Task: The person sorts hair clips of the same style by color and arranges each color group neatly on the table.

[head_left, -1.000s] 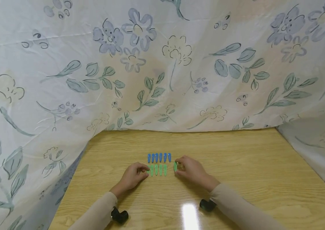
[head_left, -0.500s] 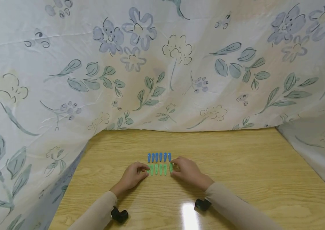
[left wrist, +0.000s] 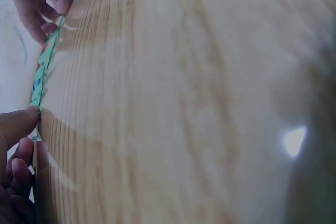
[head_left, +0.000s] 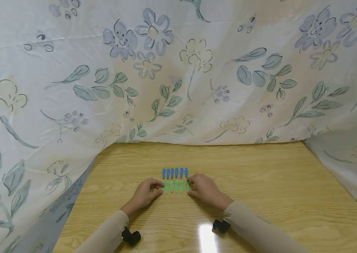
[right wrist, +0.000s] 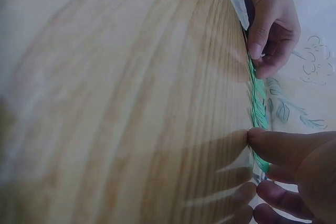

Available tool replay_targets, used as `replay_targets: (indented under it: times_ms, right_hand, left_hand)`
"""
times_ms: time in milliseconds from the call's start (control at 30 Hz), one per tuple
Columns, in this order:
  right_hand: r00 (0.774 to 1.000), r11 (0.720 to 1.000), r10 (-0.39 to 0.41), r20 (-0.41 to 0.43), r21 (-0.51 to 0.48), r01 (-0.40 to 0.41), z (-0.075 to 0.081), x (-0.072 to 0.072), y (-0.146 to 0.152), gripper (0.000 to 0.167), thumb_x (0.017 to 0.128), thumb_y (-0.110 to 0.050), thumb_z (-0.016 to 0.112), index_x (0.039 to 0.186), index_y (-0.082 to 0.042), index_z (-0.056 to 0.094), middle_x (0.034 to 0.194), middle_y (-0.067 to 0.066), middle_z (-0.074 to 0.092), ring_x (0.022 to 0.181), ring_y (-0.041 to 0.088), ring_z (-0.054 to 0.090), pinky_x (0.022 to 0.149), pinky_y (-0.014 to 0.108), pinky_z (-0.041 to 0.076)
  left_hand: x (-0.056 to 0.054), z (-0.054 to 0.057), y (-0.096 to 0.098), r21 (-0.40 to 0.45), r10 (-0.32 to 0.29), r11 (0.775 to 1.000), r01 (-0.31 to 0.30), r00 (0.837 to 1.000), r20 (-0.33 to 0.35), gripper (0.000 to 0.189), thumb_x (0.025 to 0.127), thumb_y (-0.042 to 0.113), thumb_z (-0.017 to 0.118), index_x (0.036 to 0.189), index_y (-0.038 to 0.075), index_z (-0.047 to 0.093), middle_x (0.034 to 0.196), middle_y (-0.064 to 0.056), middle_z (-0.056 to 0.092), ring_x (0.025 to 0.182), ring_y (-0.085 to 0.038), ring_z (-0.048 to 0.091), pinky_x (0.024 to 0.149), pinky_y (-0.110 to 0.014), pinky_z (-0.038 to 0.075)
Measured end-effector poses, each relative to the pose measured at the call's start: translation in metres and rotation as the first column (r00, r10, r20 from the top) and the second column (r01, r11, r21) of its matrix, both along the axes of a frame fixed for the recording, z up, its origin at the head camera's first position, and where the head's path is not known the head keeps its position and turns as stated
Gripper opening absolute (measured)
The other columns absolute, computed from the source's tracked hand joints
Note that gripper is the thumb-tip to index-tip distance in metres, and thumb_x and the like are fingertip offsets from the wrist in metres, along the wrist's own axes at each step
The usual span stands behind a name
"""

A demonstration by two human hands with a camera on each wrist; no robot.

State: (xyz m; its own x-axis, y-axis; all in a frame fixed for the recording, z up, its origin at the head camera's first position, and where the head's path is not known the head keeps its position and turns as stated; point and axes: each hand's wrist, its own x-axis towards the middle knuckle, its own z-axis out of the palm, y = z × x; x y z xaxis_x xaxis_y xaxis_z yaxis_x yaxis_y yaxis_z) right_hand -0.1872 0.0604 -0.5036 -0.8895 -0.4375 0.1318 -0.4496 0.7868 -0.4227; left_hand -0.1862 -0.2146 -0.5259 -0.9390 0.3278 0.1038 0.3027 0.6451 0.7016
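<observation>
Several green snap hair clips [head_left: 176,186] lie upright side by side in a row on the wooden table. Just behind them runs a row of blue snap hair clips [head_left: 176,173]. My left hand [head_left: 147,193] holds the leftmost green clip [head_left: 162,187] between thumb and fingertips, mostly covering it. At the opposite end, my right hand [head_left: 208,191] pinches the rightmost green clip [head_left: 187,186] by its two ends, a small gap away from its neighbour. Both wrist views show the green clips edge-on, low against the table, with fingertips down at the surface.
The wooden table [head_left: 260,175] stretches out around the clips. A floral cloth [head_left: 197,88] hangs along its back and sides. Black wrist cameras [head_left: 131,236] sit under both sleeves, and a bright light reflection lies near the front.
My right hand has moved left with its green clip, bringing it close to the row's right end and lining it up with the others. My left hand has stayed in place.
</observation>
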Motion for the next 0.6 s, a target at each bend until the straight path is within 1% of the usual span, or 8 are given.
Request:
replay_targets:
  times_ms: [167,367,600]
  right_hand:
    - [1.000,1.000,-0.004,-0.012,-0.005,0.004,-0.0012,0.0003,0.0002,0.048,0.080,-0.024,0.087,0.120,-0.003,0.072,0.107,0.009,0.072,0.092,0.023,0.065,0.078,0.042,0.056]
    - [1.000,1.000,-0.022,0.011,-0.018,0.022,-0.0042,0.0009,-0.0001,0.048,0.080,-0.023,0.087,0.121,-0.004,0.071,0.106,0.007,0.070,0.092,0.020,0.064,0.076,0.040,0.056]
    - [0.999,0.999,-0.032,0.011,-0.042,0.032,-0.0064,0.0018,0.0010,0.047,0.079,-0.023,0.087,0.120,-0.005,0.071,0.104,0.004,0.070,0.092,0.021,0.064,0.075,0.040,0.056]
  left_hand:
    - [0.0004,0.0009,0.0011,0.007,0.001,1.000,-0.001,1.000,0.002,0.015,0.092,0.016,0.075,0.107,0.015,0.076,0.091,0.002,0.064,0.065,-0.005,0.043,0.059,-0.022,0.038]
    - [0.0004,-0.0011,0.0018,-0.006,0.008,1.000,-0.008,1.000,0.003,0.014,0.092,0.018,0.075,0.106,0.017,0.076,0.090,0.003,0.063,0.066,-0.006,0.043,0.059,-0.023,0.038]
    - [0.0024,-0.0003,0.0034,-0.003,0.020,1.000,-0.020,1.000,0.000,0.014,0.091,0.016,0.076,0.105,0.016,0.076,0.090,0.003,0.063,0.065,-0.007,0.043,0.059,-0.023,0.038]
